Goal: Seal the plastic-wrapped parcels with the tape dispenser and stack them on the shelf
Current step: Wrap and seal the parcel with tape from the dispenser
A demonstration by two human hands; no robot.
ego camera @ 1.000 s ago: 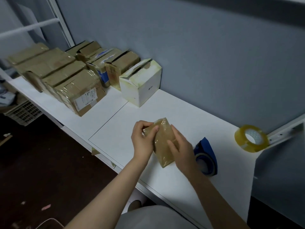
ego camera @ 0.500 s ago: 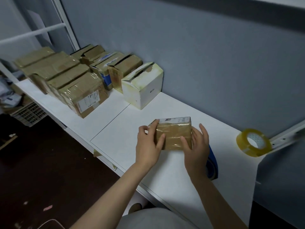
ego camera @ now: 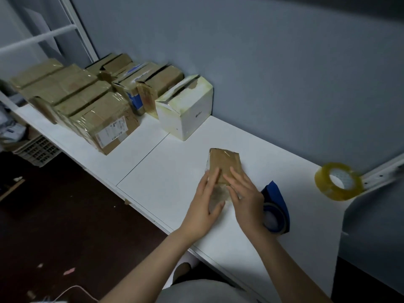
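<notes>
A small brown parcel (ego camera: 225,164) wrapped in clear plastic lies flat on the white shelf (ego camera: 166,178). My left hand (ego camera: 204,206) rests with straight fingers on its near left part, thumb along the near edge. My right hand (ego camera: 246,196) presses flat on its near right part. The blue tape dispenser (ego camera: 276,207) lies just right of my right hand, partly hidden by it. A roll of clear yellowish tape (ego camera: 337,184) stands at the shelf's right end.
Several brown taped boxes (ego camera: 96,110) sit in rows at the shelf's left end, with a white carton (ego camera: 185,110) beside them against the grey wall. A white basket (ego camera: 36,149) stands on the dark floor at left. A grey panel (ego camera: 371,226) bounds the right.
The parcel was held up and turned between both hands; now it lies flat on the shelf with both hands pressing on top of it.
</notes>
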